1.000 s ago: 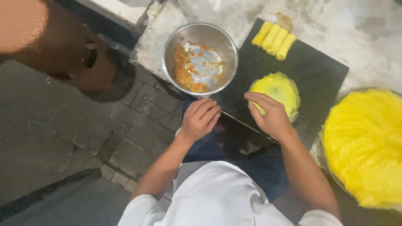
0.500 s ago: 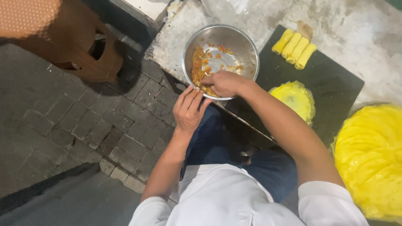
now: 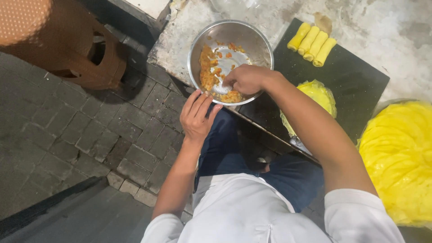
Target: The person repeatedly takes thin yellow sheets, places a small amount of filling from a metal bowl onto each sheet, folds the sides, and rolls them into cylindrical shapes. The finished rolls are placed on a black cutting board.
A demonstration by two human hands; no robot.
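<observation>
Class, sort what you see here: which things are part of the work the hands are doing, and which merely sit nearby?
In use:
right hand scooping orange filling
metal bowl
left hand beside the bowl
yellow wrapper on the black board
four finished rolls
stack of yellow wrappers

Lying about:
brown plastic stool

This looks like an outdoor street-food spot rather than an indoor kitchen. The ground is grey paving brick (image 3: 90, 135), and a brown plastic stool (image 3: 67, 49) stands on it. A rough, stained concrete counter (image 3: 382, 27) (low, at knee level) carries a black board (image 3: 355, 85), a steel bowl (image 3: 258, 42) of orange filling, yellow rolls (image 3: 312, 44) and stacked yellow wrappers (image 3: 400, 157).
</observation>
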